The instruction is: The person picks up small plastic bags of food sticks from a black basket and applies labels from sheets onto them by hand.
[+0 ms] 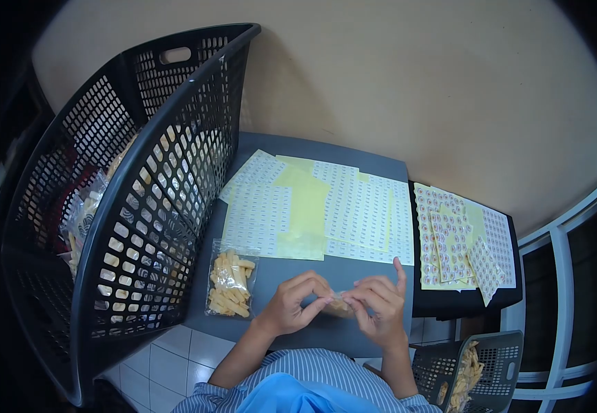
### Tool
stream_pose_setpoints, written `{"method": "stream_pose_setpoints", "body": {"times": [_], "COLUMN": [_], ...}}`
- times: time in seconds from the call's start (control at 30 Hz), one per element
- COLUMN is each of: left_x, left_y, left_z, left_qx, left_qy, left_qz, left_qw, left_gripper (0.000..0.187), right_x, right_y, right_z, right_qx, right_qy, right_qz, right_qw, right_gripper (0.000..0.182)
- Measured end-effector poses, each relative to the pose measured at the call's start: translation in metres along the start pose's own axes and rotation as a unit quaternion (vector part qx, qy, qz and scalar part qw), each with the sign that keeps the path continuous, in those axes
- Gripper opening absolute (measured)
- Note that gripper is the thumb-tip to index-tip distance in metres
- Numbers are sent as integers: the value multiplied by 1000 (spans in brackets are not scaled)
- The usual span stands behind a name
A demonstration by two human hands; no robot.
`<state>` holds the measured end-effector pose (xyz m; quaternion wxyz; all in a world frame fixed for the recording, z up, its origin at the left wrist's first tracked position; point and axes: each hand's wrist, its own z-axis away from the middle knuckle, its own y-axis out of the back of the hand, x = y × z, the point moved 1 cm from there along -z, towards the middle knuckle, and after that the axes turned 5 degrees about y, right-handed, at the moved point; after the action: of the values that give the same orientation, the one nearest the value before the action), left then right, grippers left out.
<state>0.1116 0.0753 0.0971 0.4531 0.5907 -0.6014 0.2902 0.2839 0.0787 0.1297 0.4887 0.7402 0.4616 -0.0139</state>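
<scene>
At the front of the grey table (264, 279), my left hand (297, 301) and my right hand (380, 308) meet fingertip to fingertip. Both pinch the upper edge of a small clear plastic bag (340, 307) with something tan inside. My right index finger sticks up, away from the bag. Most of the bag is hidden behind my fingers. To the left of my left hand lies a clear packet of pale yellow snack sticks (231, 283). Beyond my hands are label sheets (259, 213) with rows of small printed labels and bare yellow backing (301, 234).
A tall black plastic basket (154, 227) on the left contains snack packets (92, 203). Round-sticker sheets (450, 237) lie on a black surface (501, 299) at the right. A smaller dark basket (495, 358) with snack packets (468, 375) stands lower right. A wall rises behind the table.
</scene>
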Motion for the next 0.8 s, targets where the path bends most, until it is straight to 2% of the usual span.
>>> {"method": "stream_pose_setpoints", "body": {"times": [0.03, 0.1, 0.13, 0.2, 0.23, 0.3, 0.33, 0.43, 0.5, 0.57, 0.63, 0.7, 0.73, 0.8], "left_x": [-1, -5, -6, -9, -10, -13, -17, -38, -51, -59, -57, -46, -47, -47], "left_y": [-2, -4, -4, -1, 0, 2, 4, 5, 4, 1, -2, 0, 2, 6], "left_z": [-2, -4, -5, -5, -3, 4, 7, 17, 22, 24, 20, 15, 14, 13], "left_qx": [0, -33, -32, -15, -14, 47, 48, 35, 23, 28, 32, 98, 100, 110], "left_qy": [1, 99, 99, 113, 115, 195, 197, 240, 312, 306, 298, 264, 264, 181], "left_qz": [0, 4, 4, -83, -83, -75, -75, -8, 64, 50, 36, -78, -77, -217], "left_qw": [1000, 995, 995, 990, 990, 977, 976, 970, 947, 950, 953, 956, 956, 953], "left_gripper": [5, 4, 4, 11, 11, 17, 17, 18, 16, 17, 19, 19, 19, 22], "right_x": [4, 11, 17, 33, 40, 46, 47, 40, 42, 47, 53, 55, 55, 56], "right_y": [1, -1, -5, -21, -28, -38, -43, -46, -52, -61, -70, -73, -74, -77], "right_z": [-1, -4, -6, -8, -9, -12, -14, -22, -22, -22, -21, -23, -24, -27], "right_qx": [-1, -34, -35, -55, -75, -94, -110, -151, -131, -112, -145, -179, -213, -227], "right_qy": [0, -27, -26, -43, -55, -64, -70, -49, -31, -11, -18, -19, -22, -19], "right_qz": [-1, -22, -23, -45, -51, -52, -53, -39, -38, -37, -29, -26, -23, -21], "right_qw": [1000, 999, 999, 997, 994, 992, 990, 987, 990, 993, 989, 983, 977, 974], "right_gripper": [5, 3, 3, 4, 7, 7, 7, 7, 8, 8, 10, 10, 10, 10]}}
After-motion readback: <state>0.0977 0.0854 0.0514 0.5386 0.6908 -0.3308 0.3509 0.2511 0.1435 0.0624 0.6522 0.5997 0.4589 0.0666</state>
